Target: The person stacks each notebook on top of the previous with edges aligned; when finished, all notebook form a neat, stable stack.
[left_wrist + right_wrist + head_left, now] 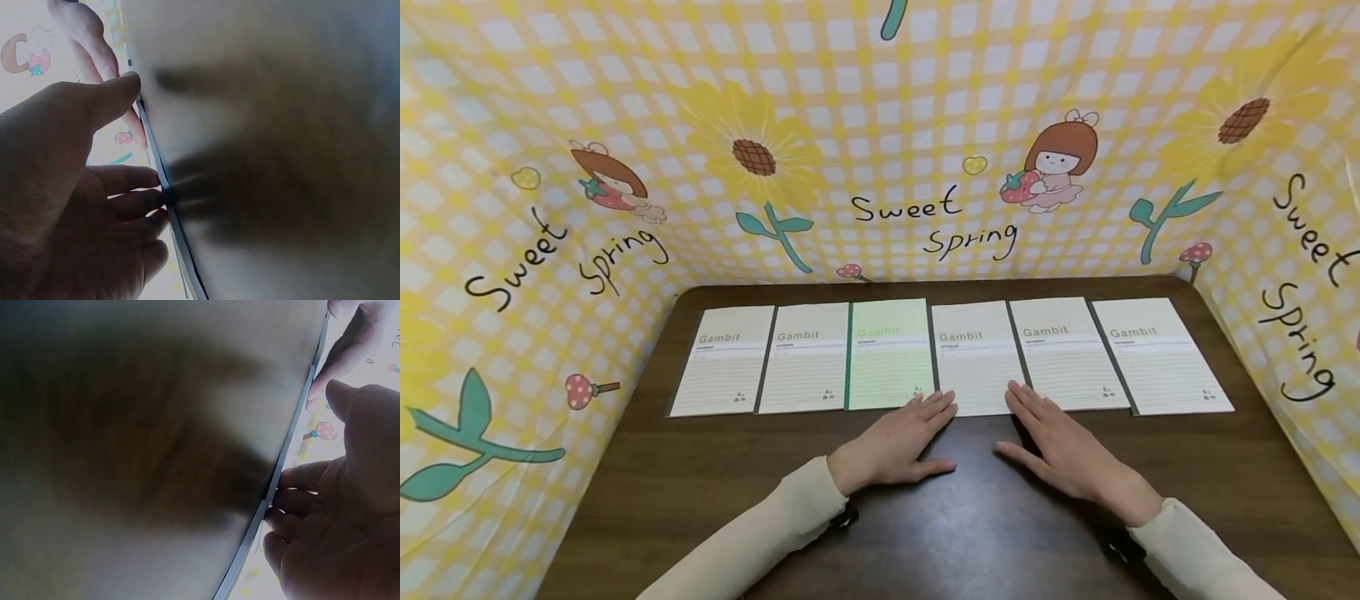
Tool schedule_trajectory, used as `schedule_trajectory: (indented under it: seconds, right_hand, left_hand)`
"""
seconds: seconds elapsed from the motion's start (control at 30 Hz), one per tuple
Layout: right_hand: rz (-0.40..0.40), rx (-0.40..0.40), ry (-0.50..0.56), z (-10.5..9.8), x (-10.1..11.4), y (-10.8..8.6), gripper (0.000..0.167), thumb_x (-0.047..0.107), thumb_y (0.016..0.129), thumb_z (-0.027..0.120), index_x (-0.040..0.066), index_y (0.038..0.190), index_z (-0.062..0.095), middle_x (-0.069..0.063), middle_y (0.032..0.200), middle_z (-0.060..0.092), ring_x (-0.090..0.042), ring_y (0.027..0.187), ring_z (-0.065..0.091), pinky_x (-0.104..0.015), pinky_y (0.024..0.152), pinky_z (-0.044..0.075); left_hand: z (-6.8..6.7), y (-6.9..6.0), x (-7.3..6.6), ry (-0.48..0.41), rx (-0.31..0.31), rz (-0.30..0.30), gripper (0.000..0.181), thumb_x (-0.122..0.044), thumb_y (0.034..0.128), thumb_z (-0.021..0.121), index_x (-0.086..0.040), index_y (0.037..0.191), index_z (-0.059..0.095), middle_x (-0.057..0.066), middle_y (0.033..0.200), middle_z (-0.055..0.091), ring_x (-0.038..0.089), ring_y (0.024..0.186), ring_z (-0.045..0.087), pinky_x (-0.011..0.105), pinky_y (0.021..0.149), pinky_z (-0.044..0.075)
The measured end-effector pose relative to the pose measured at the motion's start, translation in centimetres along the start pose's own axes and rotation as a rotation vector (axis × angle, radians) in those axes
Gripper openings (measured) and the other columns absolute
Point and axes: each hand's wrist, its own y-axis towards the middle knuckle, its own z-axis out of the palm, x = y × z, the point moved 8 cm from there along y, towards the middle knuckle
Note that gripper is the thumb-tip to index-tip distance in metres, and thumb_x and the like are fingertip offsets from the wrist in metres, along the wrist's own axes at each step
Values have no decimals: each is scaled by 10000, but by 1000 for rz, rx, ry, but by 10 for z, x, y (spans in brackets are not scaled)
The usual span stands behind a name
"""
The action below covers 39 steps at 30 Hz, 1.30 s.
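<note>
Several notebooks lie in a row on the dark wooden table point(700, 500). Most have pale covers; the third from the left is a green notebook point(889, 367). Between the two hands is a pale notebook point(977, 367). My left hand point(898, 437) lies with extended fingers, its fingertips at the lower corners of the green notebook and this pale one. My right hand point(1071, 446) lies likewise, fingertips at the pale one's lower right corner beside a fifth notebook point(1063, 354). Both wrist views show the left hand point(94, 187) and right hand point(337, 506) with nothing gripped.
Two pale notebooks point(722, 367) point(805, 367) lie at the left and another notebook point(1157, 358) at the far right. A yellow checked cloth point(865, 108) with flowers and lettering stands round the table's back and both sides.
</note>
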Motion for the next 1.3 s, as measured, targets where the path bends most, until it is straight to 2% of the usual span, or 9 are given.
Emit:
schedule_trajectory:
  seconds: [0.37,0.5,0.63,0.73,0.83,0.97,1.03,1.13,1.3]
  right_hand:
    - [-6,-6,7,-2,13,-18,788,537,1057,542,3,1607,361,-177,1701,319,-389,1557,358,-598,1233,338]
    - [-1,-14,24,-3,12,-19,774,523,1061,543,11,1610,358,-166,1708,311,-374,1565,348,-597,1241,319]
    - [23,-23,85,-3,8,-20,766,527,1056,553,38,1615,366,-149,1715,304,-370,1569,341,-593,1221,354]
    - [48,-85,164,-9,6,-21,735,456,1041,623,21,1592,404,-184,1678,368,-401,1530,396,-609,1175,406]
    - [87,-228,230,-22,2,-23,647,299,1004,718,-37,1508,493,-238,1531,541,-420,1386,557,-592,1089,487]
    - [218,-352,344,-37,-11,-28,493,178,978,743,-63,1383,596,-245,1257,708,-384,1101,729,-468,893,615]
    - [303,-334,411,-39,-18,-30,449,198,993,725,-45,1357,622,-221,1195,742,-352,1027,760,-371,809,630]
    - [403,-254,511,-34,-26,-31,447,251,1019,690,-26,1365,629,-203,1195,760,-288,1031,773,-247,787,587]
    - [521,-148,847,-16,-36,-29,496,220,1043,650,-96,1415,564,-285,1291,701,-88,994,756,-201,854,607]
  left_hand:
    - [6,-15,-16,-1,-18,26,817,-581,1048,524,-75,1648,296,111,1741,243,253,1629,222,424,1323,237]
    - [2,-15,-15,-63,-72,22,758,-555,1059,523,-98,1636,342,97,1724,299,244,1612,276,463,1301,289]
    - [-3,-17,-10,-184,-177,-18,697,-529,1069,520,-131,1623,379,85,1691,376,237,1558,393,449,1239,398]
    - [-9,-22,-4,-328,-293,-83,640,-466,1065,570,-115,1585,444,82,1601,504,226,1467,509,422,1169,476]
    - [-13,-26,5,-516,-386,-157,571,-375,1055,625,-75,1529,514,101,1459,623,223,1334,613,394,1095,534]
    - [-9,-30,14,-763,-414,-247,552,-330,1060,625,-33,1514,522,150,1399,666,263,1244,682,388,1034,578]
    - [-4,-30,17,-881,-397,-292,570,-344,1074,596,-25,1535,491,170,1435,650,303,1291,665,420,1065,560]
    - [3,-30,18,-1078,-370,-355,609,-364,1090,559,-14,1571,432,202,1515,581,349,1374,602,451,1106,531]
    - [10,-28,18,-1399,-356,-415,628,-321,1104,537,36,1590,363,270,1583,472,389,1420,546,424,1136,509]
